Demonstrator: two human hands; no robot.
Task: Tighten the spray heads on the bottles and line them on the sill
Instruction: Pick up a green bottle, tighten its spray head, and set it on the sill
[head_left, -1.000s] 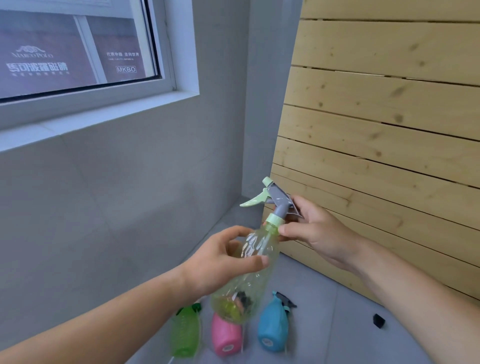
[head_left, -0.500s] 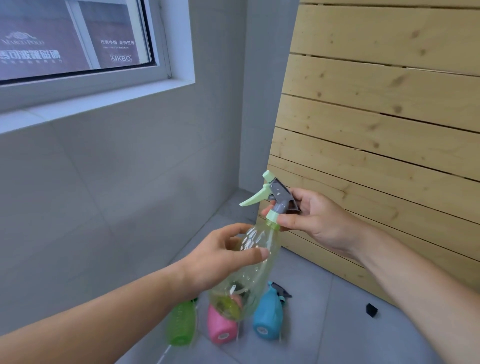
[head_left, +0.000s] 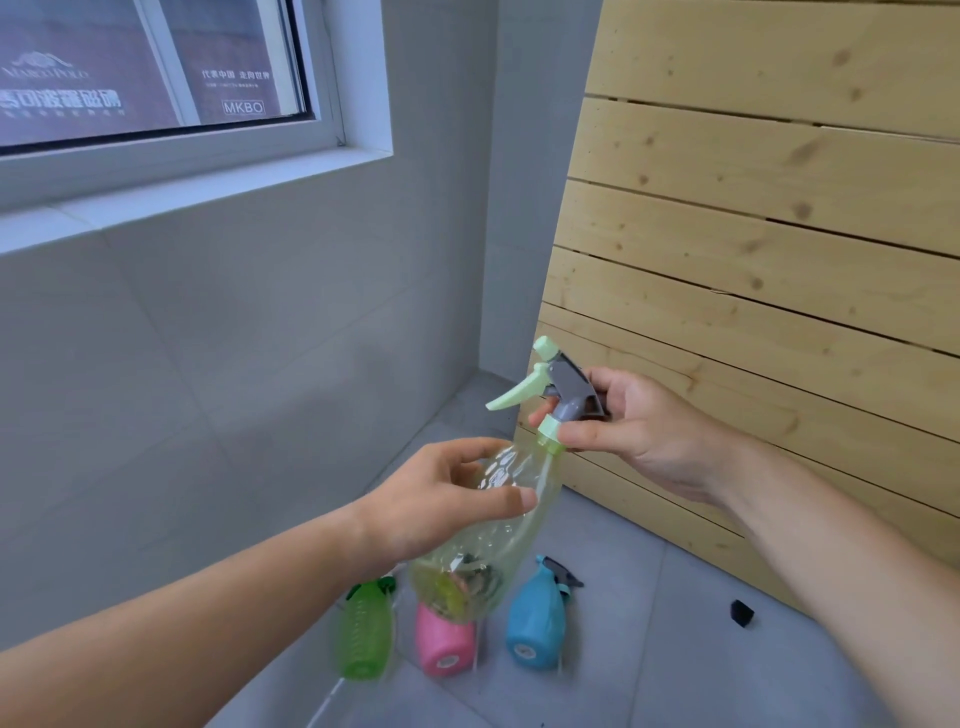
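The clear yellow-green bottle (head_left: 480, 564) is held in the air in front of the person, tilted so that its neck points up and to the right, well below the window sill (head_left: 197, 193). The left hand (head_left: 441, 501) has its grip round the bottle's upper body, thumb laid across the front and fingers curled behind. The right hand (head_left: 641, 434) has its grip pinched on the spray head (head_left: 567, 383), thumb and fingertips closing on the pale green collar (head_left: 548, 434) just under the grey housing, with the pale green trigger (head_left: 514, 397) pointing left, away from the palm. On the grey floor (head_left: 623, 675) beneath the held bottle lie 3 more bottles side by side: a green bottle (head_left: 363, 636) at left, somewhat blurred, a pink bottle (head_left: 448, 647) in the middle, partly hidden by the held one, and a blue bottle (head_left: 537, 621) at right with a dark spray head. A small black object (head_left: 742, 613) sits on the floor further right, near the foot of the leaning wooden slat panel (head_left: 753, 234).
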